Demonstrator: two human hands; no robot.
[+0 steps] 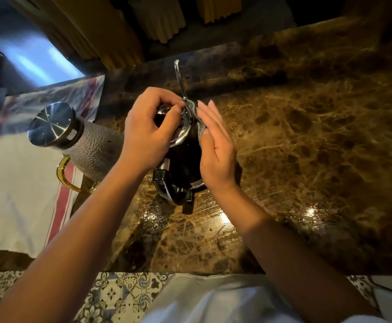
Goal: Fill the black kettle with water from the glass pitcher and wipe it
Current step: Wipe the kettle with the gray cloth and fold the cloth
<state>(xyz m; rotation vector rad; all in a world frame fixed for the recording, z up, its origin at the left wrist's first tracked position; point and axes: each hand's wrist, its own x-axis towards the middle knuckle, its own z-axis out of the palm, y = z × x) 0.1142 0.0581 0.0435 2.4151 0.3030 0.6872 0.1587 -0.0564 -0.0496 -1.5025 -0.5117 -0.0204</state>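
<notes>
The black kettle (pixel 182 159) stands on the brown marble counter (pixel 306 136), its thin metal spout (pixel 179 75) pointing away and its black handle (pixel 167 187) toward me. My left hand (pixel 148 129) grips the kettle's shiny lid from above. My right hand (pixel 216 148) lies flat against the kettle's right side and presses a small grey cloth (pixel 198 122) onto it. The glass pitcher (pixel 92 145), with a textured body, steel lid (pixel 50 124) and yellow handle, stands just left of the kettle.
A white cloth with red stripes (pixel 20 194) lies under the pitcher on the left. Water droplets (pixel 157 215) glisten on the counter in front of the kettle. Yellow curtains (pixel 111 31) hang beyond the far edge. Patterned floor tiles (pixel 111 297) show below the near edge.
</notes>
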